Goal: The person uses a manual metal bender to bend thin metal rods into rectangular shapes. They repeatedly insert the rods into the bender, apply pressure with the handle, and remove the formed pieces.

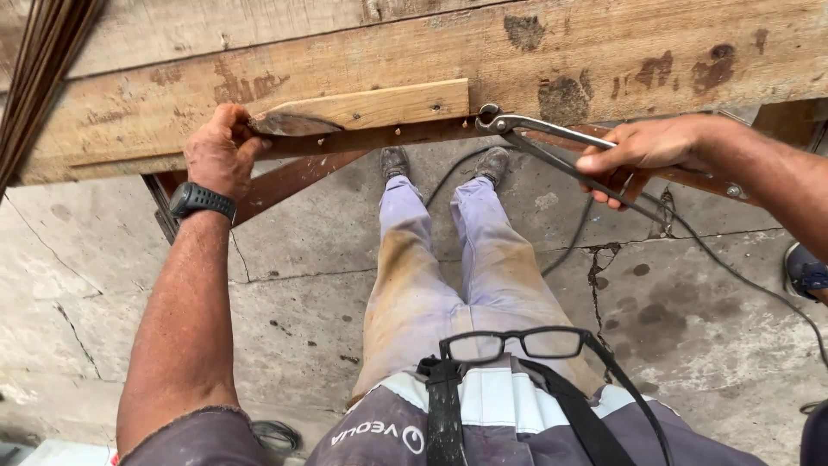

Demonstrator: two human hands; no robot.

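Note:
My left hand (220, 151) grips the worn left end of a short, thin wooden strip (371, 108) that lies along the front edge of a thick wooden plank (483, 60). A black watch sits on that wrist. My right hand (642, 155) is closed around the long handles of metal pincers (552, 151). The pincers' jaws (490, 119) sit against the plank's edge, right at the strip's right end. Small nails stick out along the underside of the strip.
A bundle of thin metal rods (43, 60) runs along the upper left. A black cable (733, 267) crosses the cracked concrete floor (293, 285). Black-framed glasses (513, 343) hang at my chest. A blue shoe (806, 272) shows at the right edge.

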